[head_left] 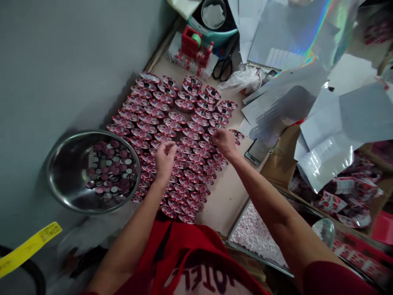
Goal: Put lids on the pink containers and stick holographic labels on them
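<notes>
Rows of small red-printed packs with open, oval-looking tops (190, 176) stand close together on the table. Most have a round pink disc in the middle; those at the back show dark round openings instead. My left hand (166, 159) hovers over the middle rows, its fingers curled together; whatever they hold is too small to make out. On the right side, my right hand (224, 142) reaches down to a pack near the edge of the rows with fingers pinched, their tips hidden. A steel bowl (66, 180) at left holds many loose pink and silver discs (112, 168).
A red tape dispenser (194, 45) and black scissors (223, 67) lie at the back. Plastic sheets (282, 98) spread at the right above a cardboard box (281, 157). Below my right forearm sits a tray of whitish pellets (254, 233). A wall (76, 53) bounds the left.
</notes>
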`<state>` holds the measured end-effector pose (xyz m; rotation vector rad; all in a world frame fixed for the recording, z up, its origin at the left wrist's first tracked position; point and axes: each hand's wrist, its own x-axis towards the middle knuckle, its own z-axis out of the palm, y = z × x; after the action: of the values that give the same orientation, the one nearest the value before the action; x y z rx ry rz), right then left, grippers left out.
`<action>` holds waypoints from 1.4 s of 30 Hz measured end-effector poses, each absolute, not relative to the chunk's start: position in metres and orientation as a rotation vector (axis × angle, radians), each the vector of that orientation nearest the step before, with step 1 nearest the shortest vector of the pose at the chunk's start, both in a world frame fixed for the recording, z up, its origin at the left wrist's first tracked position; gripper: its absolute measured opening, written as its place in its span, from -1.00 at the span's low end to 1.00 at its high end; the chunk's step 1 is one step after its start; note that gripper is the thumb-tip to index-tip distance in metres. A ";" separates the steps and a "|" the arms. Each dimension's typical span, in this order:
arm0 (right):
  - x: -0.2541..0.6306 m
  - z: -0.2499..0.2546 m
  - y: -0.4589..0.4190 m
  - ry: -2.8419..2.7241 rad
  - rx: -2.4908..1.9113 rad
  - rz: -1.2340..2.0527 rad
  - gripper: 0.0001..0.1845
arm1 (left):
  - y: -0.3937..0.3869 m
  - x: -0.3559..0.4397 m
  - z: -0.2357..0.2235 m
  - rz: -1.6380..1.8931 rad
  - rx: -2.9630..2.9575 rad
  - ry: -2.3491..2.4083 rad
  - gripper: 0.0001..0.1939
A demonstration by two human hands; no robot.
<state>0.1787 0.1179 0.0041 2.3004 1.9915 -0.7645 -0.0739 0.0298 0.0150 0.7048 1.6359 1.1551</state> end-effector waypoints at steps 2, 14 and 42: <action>0.175 0.003 0.124 1.909 2.244 -0.702 -0.84 | 0.004 -0.080 0.013 0.986 0.916 1.704 -0.90; 0.149 0.025 0.072 2.049 2.224 -0.663 -0.84 | -0.014 -0.060 -0.010 0.226 1.937 1.593 -0.71; 0.265 0.005 0.110 1.737 2.448 -0.685 -0.79 | 0.013 -0.025 -0.002 0.754 1.636 1.553 -0.81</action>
<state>0.2646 0.1102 0.0053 2.4484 1.7370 -0.6853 -0.0252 0.0131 -0.0022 1.6361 1.5530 0.7537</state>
